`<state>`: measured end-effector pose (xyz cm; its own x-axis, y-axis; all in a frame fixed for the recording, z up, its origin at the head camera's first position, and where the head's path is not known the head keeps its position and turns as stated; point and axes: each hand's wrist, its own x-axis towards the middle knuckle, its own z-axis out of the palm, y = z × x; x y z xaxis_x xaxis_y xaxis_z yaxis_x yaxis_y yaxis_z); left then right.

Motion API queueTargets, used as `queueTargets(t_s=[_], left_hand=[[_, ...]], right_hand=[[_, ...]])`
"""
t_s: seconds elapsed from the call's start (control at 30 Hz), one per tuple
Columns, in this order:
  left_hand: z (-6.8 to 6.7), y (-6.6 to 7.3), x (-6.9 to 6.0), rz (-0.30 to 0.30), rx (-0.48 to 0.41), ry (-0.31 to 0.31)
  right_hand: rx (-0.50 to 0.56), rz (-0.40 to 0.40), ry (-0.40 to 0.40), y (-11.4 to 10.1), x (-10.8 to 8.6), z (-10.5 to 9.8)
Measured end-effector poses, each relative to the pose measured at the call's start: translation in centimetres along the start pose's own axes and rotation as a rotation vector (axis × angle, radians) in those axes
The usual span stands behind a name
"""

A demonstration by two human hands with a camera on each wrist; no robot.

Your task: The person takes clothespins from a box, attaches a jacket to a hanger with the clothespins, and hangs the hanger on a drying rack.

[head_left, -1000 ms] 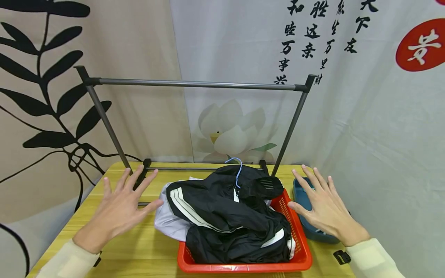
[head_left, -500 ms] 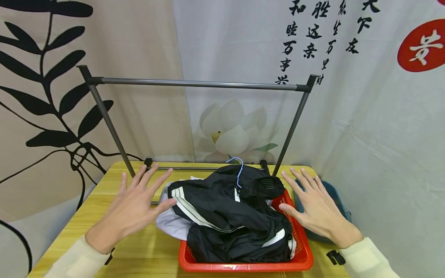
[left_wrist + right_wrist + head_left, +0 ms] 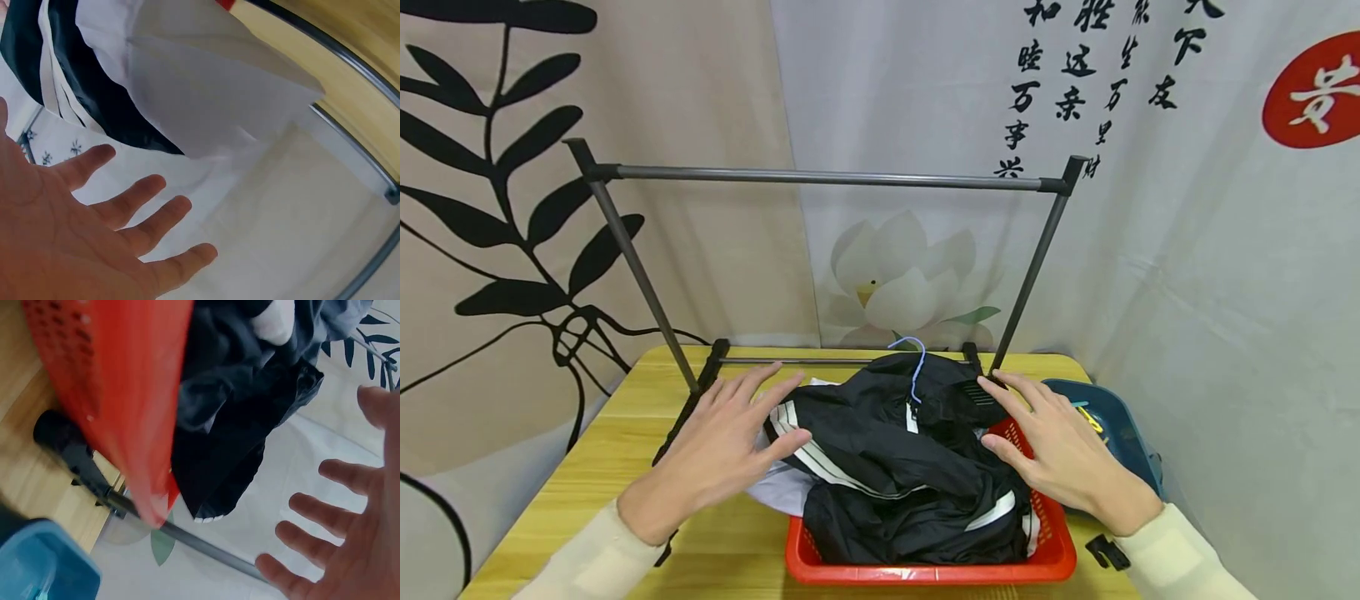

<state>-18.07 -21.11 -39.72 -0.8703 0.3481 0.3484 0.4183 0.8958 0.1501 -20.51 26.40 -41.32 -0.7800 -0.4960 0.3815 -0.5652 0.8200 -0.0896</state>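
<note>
A black jacket (image 3: 887, 467) with white stripes lies heaped in a red basket (image 3: 925, 575), and a blue hanger hook (image 3: 917, 367) sticks up from its collar. Under its left side a pale lilac garment (image 3: 782, 487) hangs over the rim. My left hand (image 3: 722, 454), fingers spread, hovers by the striped left part of the jacket. On the other side my right hand (image 3: 1060, 446) is held over the basket's right edge, fingers apart. Both wrist views show bare palms holding nothing, with a gap between the left fingers (image 3: 153, 219) and the cloth.
Behind the basket stands a grey metal rack (image 3: 827, 177) with a raised top bar. A blue bin (image 3: 1120, 425) with small coloured items inside sits to the right. Everything rests on a yellow wooden table (image 3: 580, 508), with a printed curtain (image 3: 1187, 250) behind.
Both hands have moved inward, the left one rightward and the right one leftward, closer to the jacket. More of the blue bin now shows. The jacket and basket have stayed put.
</note>
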Motion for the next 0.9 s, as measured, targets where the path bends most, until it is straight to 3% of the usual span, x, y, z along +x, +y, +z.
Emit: queueTargets(t_s=[0.2, 0.5, 0.9], left_hand=[[0.4, 0.9, 0.5, 0.036, -0.024, 0.021], [1.0, 2.1, 1.3, 0.069, -0.094, 0.044], [1.9, 2.8, 2.4, 0.062, -0.085, 0.071]], right_hand=[[0.062, -0.006, -0.013, -1.1, 0.4, 0.0], [0.103, -0.077, -0.005, -2.5, 1.2, 0.4], [0.118, -0.089, -0.055, -3.4, 2.2, 1.0]])
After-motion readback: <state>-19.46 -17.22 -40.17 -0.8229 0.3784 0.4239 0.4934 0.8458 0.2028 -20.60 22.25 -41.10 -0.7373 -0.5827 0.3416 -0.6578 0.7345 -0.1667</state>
